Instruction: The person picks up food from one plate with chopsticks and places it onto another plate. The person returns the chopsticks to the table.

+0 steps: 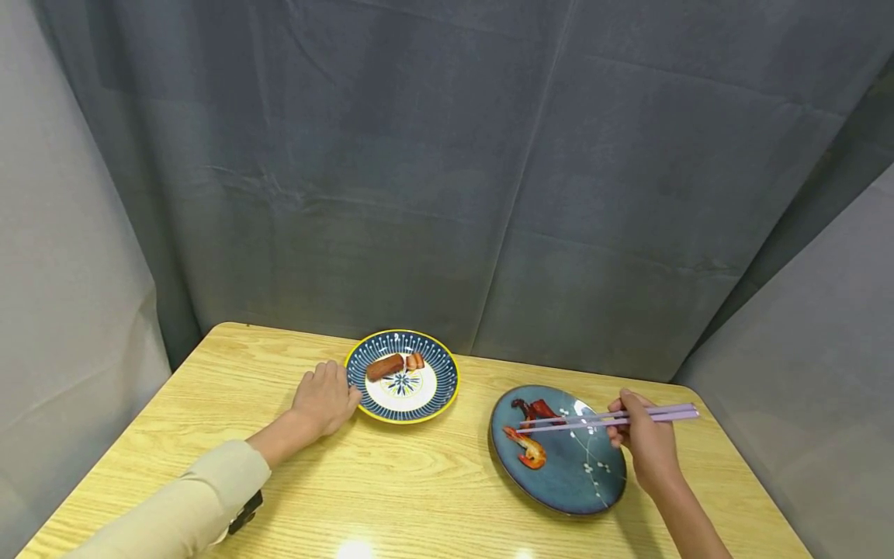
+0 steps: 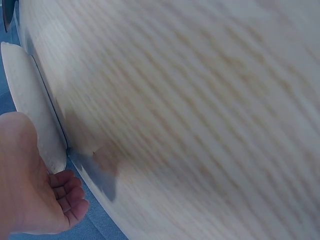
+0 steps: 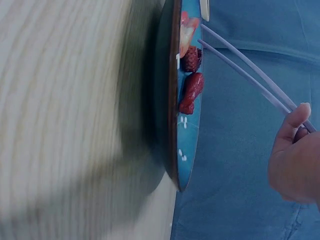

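Observation:
My right hand (image 1: pixel 646 442) holds a pair of lilac chopsticks (image 1: pixel 670 412) over a blue-green plate (image 1: pixel 559 485) with white blossom marks. Their tips are slightly parted and hover near an orange shrimp (image 1: pixel 528 450); contact cannot be made out. Beside the shrimp lie a glossy red piece of food (image 3: pixel 192 92) and a dark, rough-surfaced piece (image 3: pixel 192 59). On the left, my left hand (image 1: pixel 324 400) grips the rim of a yellow-edged patterned plate (image 1: pixel 447 388), thumb at its edge. That plate bears a brown oblong food piece (image 1: pixel 385 367) and a small layered piece (image 1: pixel 415 361).
Both plates stand on a light wood-grain table (image 1: pixel 391 481), the patterned one farther back. A dark grey curtain (image 1: pixel 419 194) hangs behind the table's rear edge. Pale cloth panels (image 1: pixel 63 272) close off the left and right sides.

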Demonstrator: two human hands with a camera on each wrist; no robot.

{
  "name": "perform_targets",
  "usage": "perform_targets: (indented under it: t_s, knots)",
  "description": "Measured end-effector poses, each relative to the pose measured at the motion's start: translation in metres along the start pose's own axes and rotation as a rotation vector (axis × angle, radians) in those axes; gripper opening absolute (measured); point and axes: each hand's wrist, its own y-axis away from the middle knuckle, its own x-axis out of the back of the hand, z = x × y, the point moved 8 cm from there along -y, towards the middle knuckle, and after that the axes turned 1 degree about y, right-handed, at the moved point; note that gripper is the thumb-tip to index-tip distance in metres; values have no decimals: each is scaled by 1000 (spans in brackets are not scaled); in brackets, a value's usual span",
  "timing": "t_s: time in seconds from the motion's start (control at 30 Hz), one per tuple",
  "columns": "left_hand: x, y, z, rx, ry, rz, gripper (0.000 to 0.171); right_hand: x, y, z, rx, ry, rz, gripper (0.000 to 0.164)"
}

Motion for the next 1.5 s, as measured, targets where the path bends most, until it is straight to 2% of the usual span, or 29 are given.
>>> perform_targets:
  t_s: [0.5, 1.07, 1.37, 1.5]
  knots:
    - [3, 0, 2, -1, 4, 2, 30, -34, -8, -14, 24, 43, -58, 37]
    - [1, 1, 1, 2, 1, -8, 31, -72, -11, -26, 87, 16, -96, 39]
    - [0, 0, 1, 3, -3, -2, 31, -94, -11, -36, 133, 117, -130, 37]
    - [1, 1, 1, 1, -1, -2, 30, -105, -10, -38, 137, 107, -135, 37]
